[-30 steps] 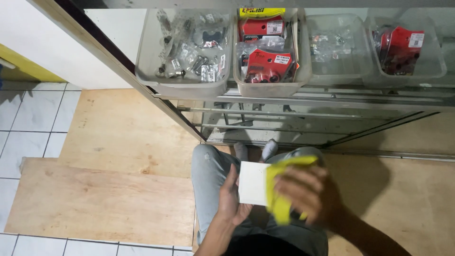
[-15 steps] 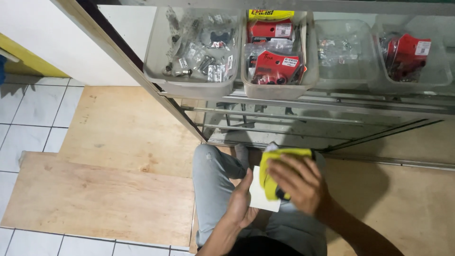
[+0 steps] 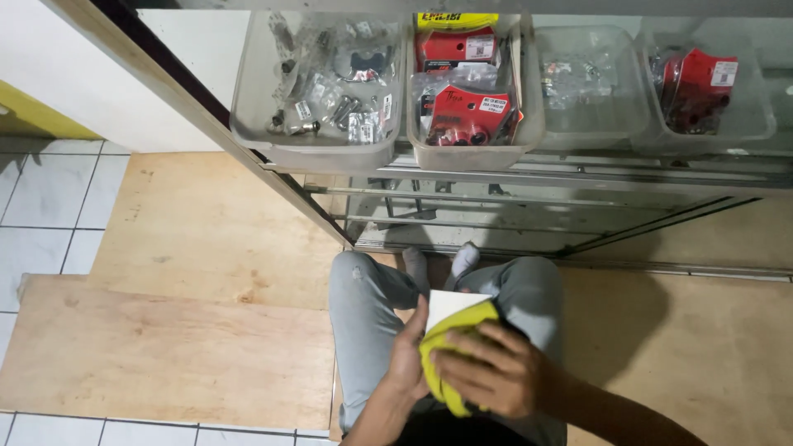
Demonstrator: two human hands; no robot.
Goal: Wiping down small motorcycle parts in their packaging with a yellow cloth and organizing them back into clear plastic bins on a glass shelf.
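Plywood floor [image 3: 190, 330] fills the lower frame, white tiles [image 3: 49, 206] at 9 o'clock. Glass display shelf [image 3: 537, 177] across 12 o'clock, holding four clear plastic bins. Leftmost bin [image 3: 248, 107] has bagged metal parts; the bin [image 3: 529, 124] next to it has red packaged parts; the third bin [image 3: 628, 107] is nearly bare with a few small bags; the fourth bin [image 3: 756, 124] at 1 o'clock has red packs. Person crouches at 6 o'clock, grey trousers [image 3: 363, 330], socked feet toward the shelf. Left hand [image 3: 409, 355] curled closed, gripping the white flat box [image 3: 450, 304] from its left side. Right hand [image 3: 487, 372] closed, fingers bent, pressing the yellow cloth [image 3: 446, 334] onto the box. Cloth covers most of the box; only the top corner shows, above the knees.
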